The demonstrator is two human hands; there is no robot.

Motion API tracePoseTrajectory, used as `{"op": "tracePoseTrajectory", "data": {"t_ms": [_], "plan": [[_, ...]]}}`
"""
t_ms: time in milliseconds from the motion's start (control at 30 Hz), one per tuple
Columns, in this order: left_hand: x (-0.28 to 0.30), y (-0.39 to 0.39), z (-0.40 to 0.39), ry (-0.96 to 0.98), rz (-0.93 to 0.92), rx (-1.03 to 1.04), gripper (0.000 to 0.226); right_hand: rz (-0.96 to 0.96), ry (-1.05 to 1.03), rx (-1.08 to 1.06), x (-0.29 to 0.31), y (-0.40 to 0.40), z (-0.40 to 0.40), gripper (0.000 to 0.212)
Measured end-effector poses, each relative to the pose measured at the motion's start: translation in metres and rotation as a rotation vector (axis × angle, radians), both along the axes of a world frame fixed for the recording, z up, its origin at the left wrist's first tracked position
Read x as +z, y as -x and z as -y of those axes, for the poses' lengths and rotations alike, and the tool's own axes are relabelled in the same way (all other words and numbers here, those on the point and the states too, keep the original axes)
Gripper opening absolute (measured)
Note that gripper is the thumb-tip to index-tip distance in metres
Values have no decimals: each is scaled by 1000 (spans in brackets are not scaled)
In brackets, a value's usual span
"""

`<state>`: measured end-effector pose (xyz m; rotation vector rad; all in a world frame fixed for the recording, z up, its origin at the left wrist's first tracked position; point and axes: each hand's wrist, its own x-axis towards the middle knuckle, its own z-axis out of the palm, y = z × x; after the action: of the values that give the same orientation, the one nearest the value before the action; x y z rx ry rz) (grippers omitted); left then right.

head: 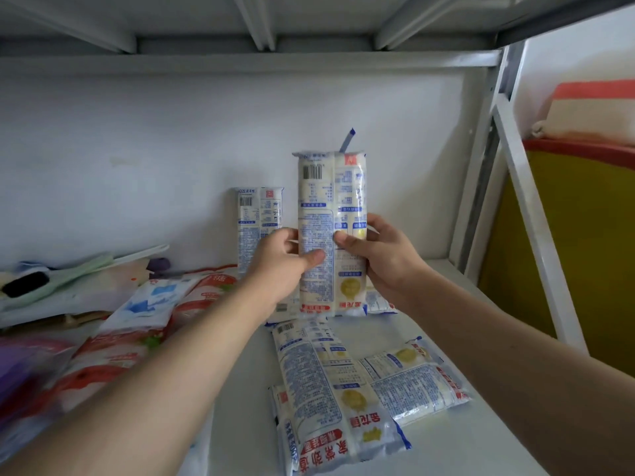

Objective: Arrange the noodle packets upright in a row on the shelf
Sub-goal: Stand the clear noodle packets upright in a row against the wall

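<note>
- While one noodle packet (260,221) already stands upright against the back wall (137,159) of the shelf (443,444), both hands hold a second packet (331,231) upright just to its right — left hand (280,266) with thumb pressed across the front, right hand (381,257) with thumb and fingers curled round its edge.
- By my judgement, the task is barely begun: at least two packets (330,389) lie flat at the front, another (412,383) crosswise beside them.
- Readable print: "500" on the nearest flat packet, a barcode on the held one; the remaining text is mirrored, too small to make out.
- Red-and-white bags (117,341) lie at the left.

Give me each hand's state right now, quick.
Left hand: grips the upright noodle packet.
Right hand: grips the same packet's other side.
</note>
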<state>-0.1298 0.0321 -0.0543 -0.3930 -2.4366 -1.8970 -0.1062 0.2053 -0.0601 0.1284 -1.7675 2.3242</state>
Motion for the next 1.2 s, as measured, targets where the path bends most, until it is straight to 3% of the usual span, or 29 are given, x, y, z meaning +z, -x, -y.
{"op": "tracePoseTrajectory", "data": {"t_ms": [200, 500, 567, 700, 933, 1200], "plan": [[-13, 12, 1, -77, -76, 107, 32, -40, -52, -19, -7, 16, 11, 32], [8, 56, -3, -159, -126, 196, 22, -36, -76, -41, 18, 64, 19, 40], [9, 66, -5, -186, -138, 222, 20, 21, -169, -46, 19, 76, 16, 44], [-4, 84, -5, -236, -116, 237, 20, 68, -380, -83, -6, 96, 16, 32], [-28, 110, -2, -195, -103, 209, 21, 95, -299, -125, -42, 121, 21, 24], [-52, 129, -5, 17, -166, 256, 30, 205, -225, -139, -65, 134, 19, 22]]}}
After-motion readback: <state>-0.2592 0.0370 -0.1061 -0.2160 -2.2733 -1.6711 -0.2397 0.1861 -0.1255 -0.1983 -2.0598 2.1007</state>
